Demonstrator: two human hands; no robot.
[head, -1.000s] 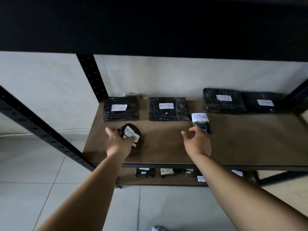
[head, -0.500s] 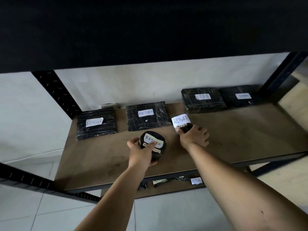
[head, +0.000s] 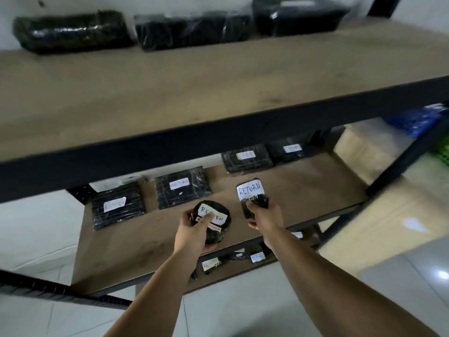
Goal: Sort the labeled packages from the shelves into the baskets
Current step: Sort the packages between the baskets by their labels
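Two packages are in your hands, both held above the front part of the middle shelf (head: 303, 188). Your left hand (head: 194, 233) grips a round black package (head: 213, 222), fingers curled around its left side and underside with the thumb lying across its white RETURN label. Your right hand (head: 264, 216) grips a narrower black package (head: 254, 199) by its lower end, fingers wrapped round it, so that the white RETURN label stands up above your knuckles. The two packages sit near each other but apart. Behind them on the same shelf lie four flat black wrapped packages: a far-left one (head: 117, 205) with a blurred label, one beside it (head: 182, 187) marked RETURN, and two more (head: 246, 158) (head: 288, 150) towards the back right, touching or nearly so, their labels too blurred to read. On the upper shelf (head: 218, 76) three dark wrapped bundles (head: 192, 29) line up along the wall, smeared by motion blur. The lowest shelf, seen past your forearms, holds several small labelled packages (head: 257, 257) whose writing you cannot make out. At the far right edge a blue basket (head: 413, 121) and part of a green basket (head: 444, 152) show beyond the frame post.
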